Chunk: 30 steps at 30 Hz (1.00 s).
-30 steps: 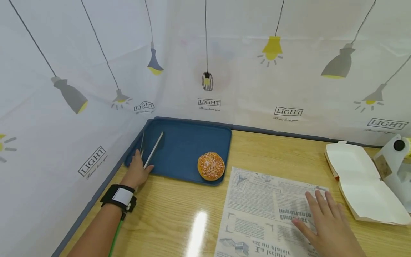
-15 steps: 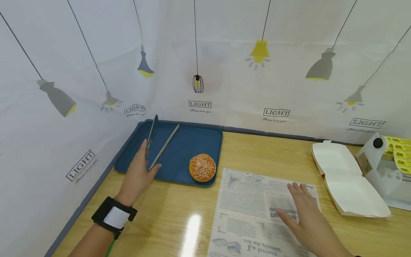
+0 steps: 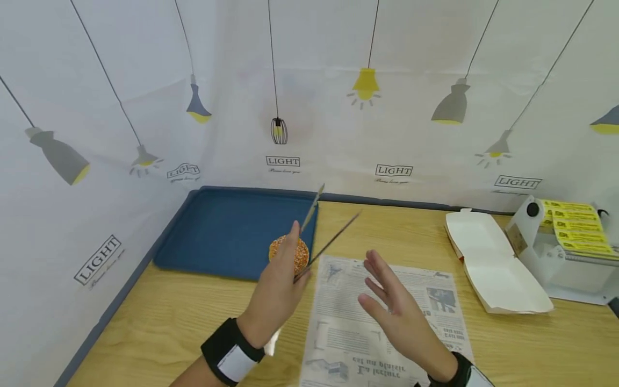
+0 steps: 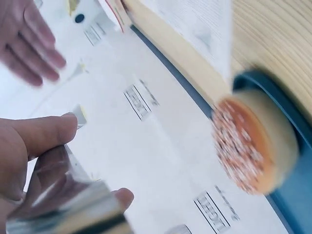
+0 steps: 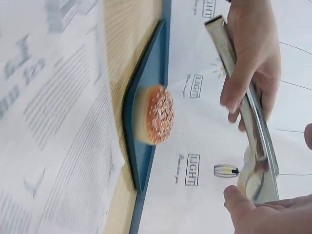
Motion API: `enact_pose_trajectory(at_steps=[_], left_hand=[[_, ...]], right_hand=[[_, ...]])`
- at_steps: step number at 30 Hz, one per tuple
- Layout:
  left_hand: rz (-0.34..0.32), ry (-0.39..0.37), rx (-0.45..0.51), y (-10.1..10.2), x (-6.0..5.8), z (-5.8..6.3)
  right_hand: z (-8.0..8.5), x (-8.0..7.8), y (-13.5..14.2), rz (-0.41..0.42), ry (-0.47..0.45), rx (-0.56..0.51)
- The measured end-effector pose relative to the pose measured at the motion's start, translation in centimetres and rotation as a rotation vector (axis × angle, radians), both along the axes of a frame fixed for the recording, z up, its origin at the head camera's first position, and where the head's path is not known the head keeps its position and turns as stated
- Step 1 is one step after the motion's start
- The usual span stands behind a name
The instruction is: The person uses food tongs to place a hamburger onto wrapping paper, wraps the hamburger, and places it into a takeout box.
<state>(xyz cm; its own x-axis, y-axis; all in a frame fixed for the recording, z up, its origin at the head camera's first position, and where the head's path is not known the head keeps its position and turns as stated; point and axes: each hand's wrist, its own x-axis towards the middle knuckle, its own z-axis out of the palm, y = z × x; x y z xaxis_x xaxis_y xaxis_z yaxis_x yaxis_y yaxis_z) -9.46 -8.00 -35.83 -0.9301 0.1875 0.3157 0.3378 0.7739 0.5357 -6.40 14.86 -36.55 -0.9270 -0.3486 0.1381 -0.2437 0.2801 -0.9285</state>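
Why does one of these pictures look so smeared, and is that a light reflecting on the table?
Left wrist view: motion blur smears the bun and tongs. Head view: sharp, with soft glare on the table. Right wrist view: mostly clear, tongs shiny.

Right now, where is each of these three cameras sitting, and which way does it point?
Head: worn on the person's head, looking forward and down at the table; both forearms show, the left hand holding tongs above the tray, the right hand open over the printed paper.
Left wrist: by the left hand, facing the doughnut on the tray; its thumb and fingers show.
Right wrist: by the right hand, facing the tongs; right fingertips show.
All three share the doughnut.
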Motion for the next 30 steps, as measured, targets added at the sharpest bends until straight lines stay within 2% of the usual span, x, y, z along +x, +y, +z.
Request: enact_pose_trajectory(at_steps=[2,5,11,14,19,21,23,27,30], left_hand=[[-0.022,-0.002,-0.012,1.2,0.2,-0.1],[-0.046,-0.007,-0.027,2.5,0.4,-0.2],[-0.122,-0.041,0.026,4.0,0.7,-0.4],[-0.22,-0.094,0.05,4.1,0.8,-0.5],[-0.465,-0.212,0.079,3.6,1.3,-0.8],[-0.511,-0.209,0.071,3.3,1.4,-0.8],[-0.513,-0.169,0.028,3.2,1.5,-0.8],[-0.462,-0.065,-0.056,3.2,1.8,-0.7],[-0.436,-0.008,-0.087,3.2,1.9,-0.8]], right_hand=[[0.2,0.1,-0.8,0.057,-0.043,-0.11],[0.4,0.1,-1.6,0.099,-0.098,-0.216],[0.8,-0.2,-1.9,0.089,-0.147,-0.287],[0.8,-0.7,-1.8,0.08,-0.184,-0.327],[0.5,-1.4,-1.1,0.044,-0.189,-0.314],[0.5,-1.6,-0.8,0.027,-0.176,-0.284],[0.5,-1.8,-0.5,0.02,-0.165,-0.278],[0.3,-1.9,-0.2,0.013,-0.141,-0.272],[-0.1,-1.7,0.0,-0.011,-0.073,-0.211]])
